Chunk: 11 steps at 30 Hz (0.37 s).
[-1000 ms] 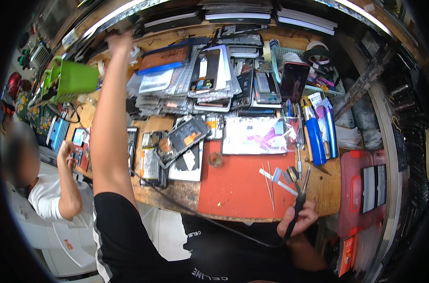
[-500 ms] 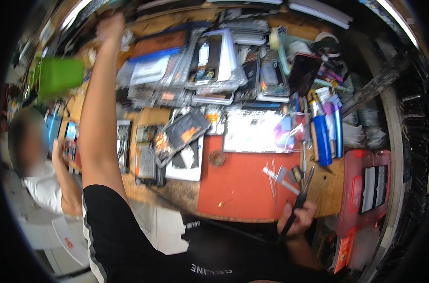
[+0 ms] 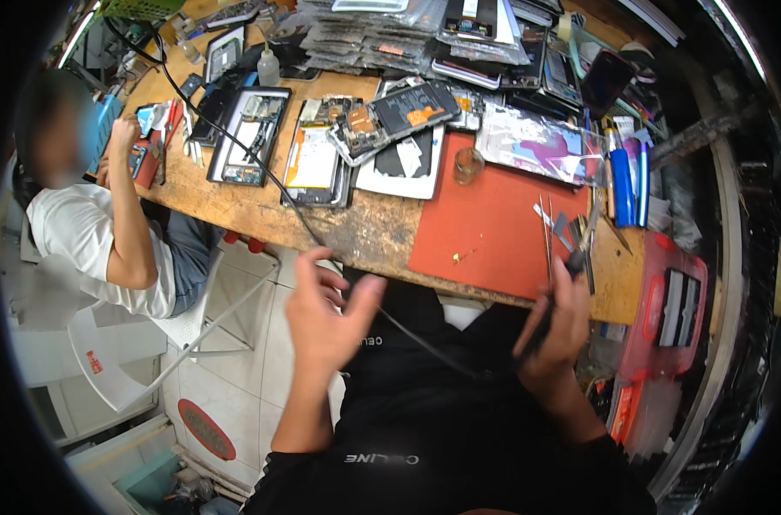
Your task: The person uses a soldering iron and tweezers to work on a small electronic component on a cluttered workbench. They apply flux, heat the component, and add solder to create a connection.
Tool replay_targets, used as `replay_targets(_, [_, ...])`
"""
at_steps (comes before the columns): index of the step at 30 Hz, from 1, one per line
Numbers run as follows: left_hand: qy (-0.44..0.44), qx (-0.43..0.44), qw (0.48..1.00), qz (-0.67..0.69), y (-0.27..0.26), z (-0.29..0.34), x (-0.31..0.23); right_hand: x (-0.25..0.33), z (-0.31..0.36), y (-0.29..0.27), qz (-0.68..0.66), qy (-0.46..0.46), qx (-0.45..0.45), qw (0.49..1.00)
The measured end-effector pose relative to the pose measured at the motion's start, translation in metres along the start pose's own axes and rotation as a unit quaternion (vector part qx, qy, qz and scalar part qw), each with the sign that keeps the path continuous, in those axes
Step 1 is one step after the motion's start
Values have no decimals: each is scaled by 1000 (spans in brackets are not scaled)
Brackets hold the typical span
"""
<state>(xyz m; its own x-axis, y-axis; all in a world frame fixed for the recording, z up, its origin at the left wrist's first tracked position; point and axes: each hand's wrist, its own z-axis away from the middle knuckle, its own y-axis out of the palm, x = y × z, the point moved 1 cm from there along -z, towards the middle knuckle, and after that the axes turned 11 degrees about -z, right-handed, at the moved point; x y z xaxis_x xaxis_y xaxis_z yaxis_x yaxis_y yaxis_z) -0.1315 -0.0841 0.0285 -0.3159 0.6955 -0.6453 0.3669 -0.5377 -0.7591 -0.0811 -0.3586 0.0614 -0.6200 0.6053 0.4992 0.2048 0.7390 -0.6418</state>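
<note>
In my right hand (image 3: 555,330) is a soldering iron (image 3: 538,330) with a black handle, its front end pointing up over the right edge of the red mat (image 3: 502,245). Its black cable (image 3: 257,159) comes from the upper left, passes at my left hand (image 3: 326,313) and sags across my lap. That hand is raised in front of the table edge, thumb and fingers apart, the cable crossing by the fingers. Tweezers (image 3: 546,232) and a small grey blade-like tool (image 3: 562,225) lie on the mat. Tiny gold-coloured bits (image 3: 461,257) and a small brown jar (image 3: 468,165) are there too.
Opened phones (image 3: 412,112) lie left of the mat, beside a disassembled tablet-like device (image 3: 251,137). Behind are stacked bagged parts (image 3: 373,39). Blue tools (image 3: 622,184) and a red plastic case (image 3: 665,300) are at right. Another person (image 3: 115,223) sits at left.
My left arm has come back from the far upper left to the front of the table. The view has shifted left and down. The soldering iron remains in my right hand.
</note>
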Motion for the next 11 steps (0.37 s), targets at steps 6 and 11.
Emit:
replay_targets(6, [26,-53,998,37,15,1,19,36,-22,-3,-198,81,98,972])
replay_targets(11, [-101,-13,991,85,11,0,79,40,-12,-15,-467,263,116,836])
